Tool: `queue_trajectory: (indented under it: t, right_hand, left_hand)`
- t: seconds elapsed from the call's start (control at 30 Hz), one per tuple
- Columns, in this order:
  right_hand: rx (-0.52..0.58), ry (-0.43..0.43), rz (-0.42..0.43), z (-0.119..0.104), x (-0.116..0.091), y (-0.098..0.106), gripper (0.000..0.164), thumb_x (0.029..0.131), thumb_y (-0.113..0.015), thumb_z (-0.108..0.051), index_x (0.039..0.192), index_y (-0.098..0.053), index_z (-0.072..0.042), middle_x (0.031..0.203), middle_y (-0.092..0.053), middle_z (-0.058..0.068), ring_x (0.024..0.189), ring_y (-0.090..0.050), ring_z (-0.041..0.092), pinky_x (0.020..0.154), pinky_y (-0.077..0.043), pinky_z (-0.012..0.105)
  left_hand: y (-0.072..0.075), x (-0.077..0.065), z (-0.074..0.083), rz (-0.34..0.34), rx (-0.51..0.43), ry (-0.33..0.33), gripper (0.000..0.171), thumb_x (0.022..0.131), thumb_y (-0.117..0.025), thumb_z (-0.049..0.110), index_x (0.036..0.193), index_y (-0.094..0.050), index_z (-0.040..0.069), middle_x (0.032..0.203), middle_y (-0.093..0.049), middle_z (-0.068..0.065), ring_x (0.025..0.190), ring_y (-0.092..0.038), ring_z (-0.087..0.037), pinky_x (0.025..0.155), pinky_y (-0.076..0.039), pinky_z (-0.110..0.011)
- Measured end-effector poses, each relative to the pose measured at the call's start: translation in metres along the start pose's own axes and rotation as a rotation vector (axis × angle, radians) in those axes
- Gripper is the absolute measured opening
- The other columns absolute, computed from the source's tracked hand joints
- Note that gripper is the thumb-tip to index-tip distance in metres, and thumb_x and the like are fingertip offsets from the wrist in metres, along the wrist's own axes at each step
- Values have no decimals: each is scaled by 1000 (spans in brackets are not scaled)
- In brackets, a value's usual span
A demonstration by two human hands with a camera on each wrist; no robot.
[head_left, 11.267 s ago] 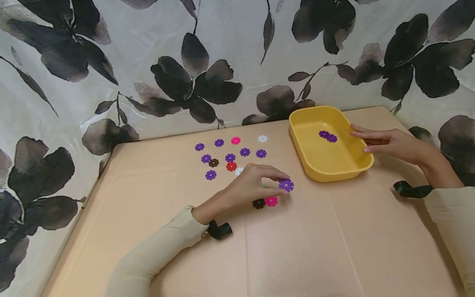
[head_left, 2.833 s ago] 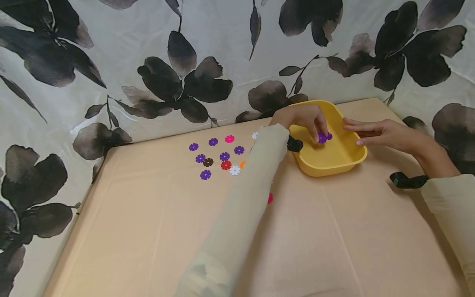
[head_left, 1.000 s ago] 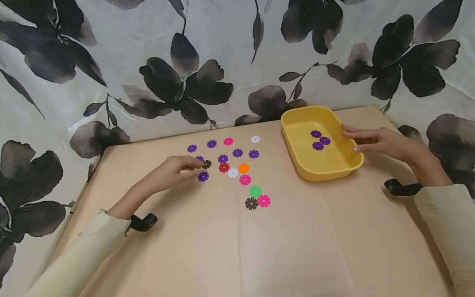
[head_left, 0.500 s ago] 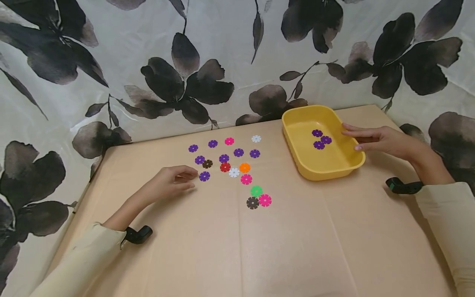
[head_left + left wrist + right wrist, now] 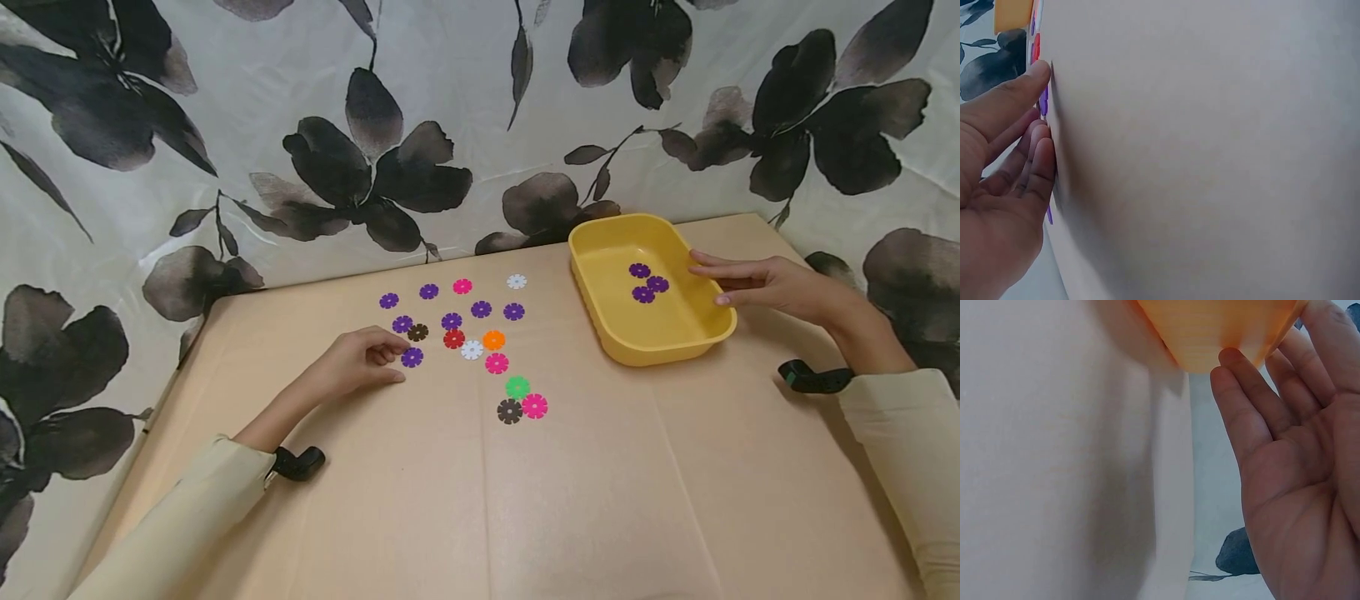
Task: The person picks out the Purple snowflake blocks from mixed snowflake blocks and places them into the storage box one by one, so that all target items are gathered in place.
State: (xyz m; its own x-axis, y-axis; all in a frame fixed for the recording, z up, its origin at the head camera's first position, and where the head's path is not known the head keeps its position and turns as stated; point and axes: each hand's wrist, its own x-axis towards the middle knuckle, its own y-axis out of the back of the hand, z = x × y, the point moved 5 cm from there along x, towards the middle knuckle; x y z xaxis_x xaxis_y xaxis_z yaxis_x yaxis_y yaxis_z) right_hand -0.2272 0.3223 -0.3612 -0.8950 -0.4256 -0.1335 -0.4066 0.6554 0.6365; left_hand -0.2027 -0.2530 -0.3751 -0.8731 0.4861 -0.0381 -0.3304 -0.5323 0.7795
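My left hand (image 5: 358, 360) is at the left side of a purple flower-shaped plastic disc (image 5: 412, 357) lying on the table. Its thumb and fingers are parted beside the disc's near and far edges. In the left wrist view the thumb and fingers (image 5: 1040, 165) stand apart, with bits of purple showing between and below them. My right hand (image 5: 795, 290) rests with straight fingers against the right rim of a yellow tray (image 5: 660, 346). Three purple discs (image 5: 643, 294) lie together in the tray. Fingertips touch the tray's outer wall (image 5: 1210, 331) in the right wrist view.
More purple discs (image 5: 482, 309) lie left of the tray, among red (image 5: 453, 339), white (image 5: 472, 350), orange (image 5: 493, 340), brown (image 5: 417, 332), green (image 5: 517, 387), black (image 5: 510, 412) and pink (image 5: 535, 407) ones. A floral cloth (image 5: 315, 50) hangs behind the table (image 5: 585, 500).
Earlier my left hand carried a purple disc into the tray, making three there from two. It then returned left and has just moved in around a purple disc. My right hand stays at the tray.
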Motion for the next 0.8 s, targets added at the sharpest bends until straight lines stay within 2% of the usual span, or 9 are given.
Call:
queue_trajectory:
  t: [0.17,0.43,0.8]
  right_hand:
    - [-7,-9,1,1,1,0,53,99,-68,-15,149,-52,-13,163,-31,-14,141,-28,-13,95,-38,5]
    - [-10,-8,9,1,1,0,53,98,-68,-14,149,-52,-13,163,-32,-13,141,-28,-13,95,-39,4]
    - [-16,-16,10,2,1,0,54,98,-69,-15,150,-52,-14,163,-31,-15,141,-28,-12,95,-38,5]
  left_hand:
    - [-1,5,-4,11,14,39,41,81,-87,15,119,-74,4,96,-66,-5,87,-60,-20,75,-53,-23]
    - [-2,11,1,26,38,73,34,82,-86,12,113,-76,4,90,-65,-5,81,-57,-20,67,-50,-24]
    - [-4,12,9,9,83,88,29,82,-86,12,105,-72,2,91,-67,-6,84,-61,-21,76,-56,-31]
